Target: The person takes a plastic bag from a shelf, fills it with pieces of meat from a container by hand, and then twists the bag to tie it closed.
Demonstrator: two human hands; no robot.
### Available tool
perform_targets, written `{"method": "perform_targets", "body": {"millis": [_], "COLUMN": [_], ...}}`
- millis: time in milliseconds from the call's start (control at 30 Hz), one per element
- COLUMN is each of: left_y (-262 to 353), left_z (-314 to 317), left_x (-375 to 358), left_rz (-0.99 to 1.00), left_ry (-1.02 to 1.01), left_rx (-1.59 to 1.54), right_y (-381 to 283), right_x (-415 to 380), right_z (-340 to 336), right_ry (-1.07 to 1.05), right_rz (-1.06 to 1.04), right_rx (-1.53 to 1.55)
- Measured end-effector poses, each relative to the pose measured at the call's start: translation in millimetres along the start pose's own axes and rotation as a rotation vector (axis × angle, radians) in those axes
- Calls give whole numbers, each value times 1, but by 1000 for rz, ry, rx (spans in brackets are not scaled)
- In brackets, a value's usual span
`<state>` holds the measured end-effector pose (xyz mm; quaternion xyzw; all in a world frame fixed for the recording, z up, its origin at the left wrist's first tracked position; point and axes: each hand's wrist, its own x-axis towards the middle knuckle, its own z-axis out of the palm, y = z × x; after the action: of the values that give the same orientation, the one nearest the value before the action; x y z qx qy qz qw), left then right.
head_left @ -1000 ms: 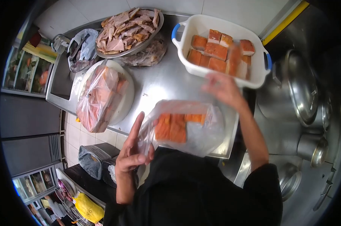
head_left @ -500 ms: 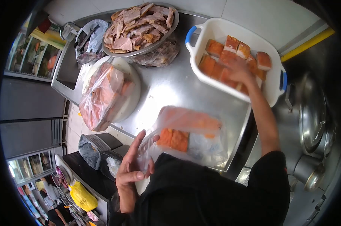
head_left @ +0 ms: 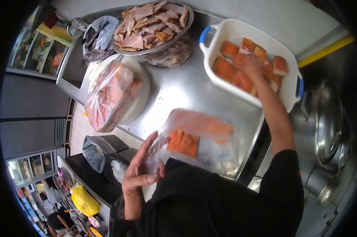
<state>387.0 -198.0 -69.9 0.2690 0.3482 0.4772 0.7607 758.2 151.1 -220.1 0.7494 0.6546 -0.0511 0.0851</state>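
While the left hand [head_left: 141,173] pinches the mouth of the clear bag [head_left: 198,140] between thumb and fingers at the counter's near edge, the right hand [head_left: 251,63] is down in the white tub [head_left: 226,31] among the orange-skinned meat blocks [head_left: 226,67]. Its fingers lie on the blocks near the tub's middle; whether they have closed around one I cannot tell, since the hand covers what is under it. The bag lies on the steel counter [head_left: 178,91], slumped on its side, with a few blocks already inside at the end nearest the person.

To my eye the step in hand is taking a block from the tub for the bag. Done well, it wants a grip across the block's sides rather than the skin, so the piece comes up level and does not slip. The left hand would do better to lift and spread the bag's mouth wider; as it is, the plastic looks loosely gathered and a block could catch on the fold. Lay the new piece flat beside those inside, not on top.

Farther left a filled bag [head_left: 109,94] rests on a round board [head_left: 141,96], and a tray of sliced meat [head_left: 153,23] sits beyond it, well apart from both hands.
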Motion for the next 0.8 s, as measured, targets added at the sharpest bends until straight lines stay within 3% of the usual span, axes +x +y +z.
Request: {"method": "perform_targets", "body": {"millis": [167, 233, 333, 400, 467, 567, 667, 767, 800], "left_y": [3, 0, -2, -2, 0, 0, 1, 2, 2], "left_z": [0, -3, 0, 0, -3, -4, -6, -8, -9], "left_x": [-4, -7, -4, -3, -2, -2, -5, -9, -10], "left_rz": [-11, -26, -3, -12, -19, -34, -50, -76, -89], "left_ry": [46, 61, 81, 75, 49, -8, -55, -98, -114], "left_rx": [12, 18, 40, 21, 18, 28, 59, 92, 109], "right_y": [5, 5, 13, 16, 9, -36, -82, -89, -86], "right_x": [33, 2, -72, -135, -207, -301, -345, -347, -349], "right_z": [29, -19, -69, -106, -96, -56, 5, 66, 74], "right_ry": [182, 225, 413, 190, -115, -625, -734, -601, -528], "right_rz": [-156, -163, -207, -342, -521, -439, -97, 217, 236], "right_rx": [27, -73, 896, 1114, 1709, 1966, 1774, 1642, 1474]}}
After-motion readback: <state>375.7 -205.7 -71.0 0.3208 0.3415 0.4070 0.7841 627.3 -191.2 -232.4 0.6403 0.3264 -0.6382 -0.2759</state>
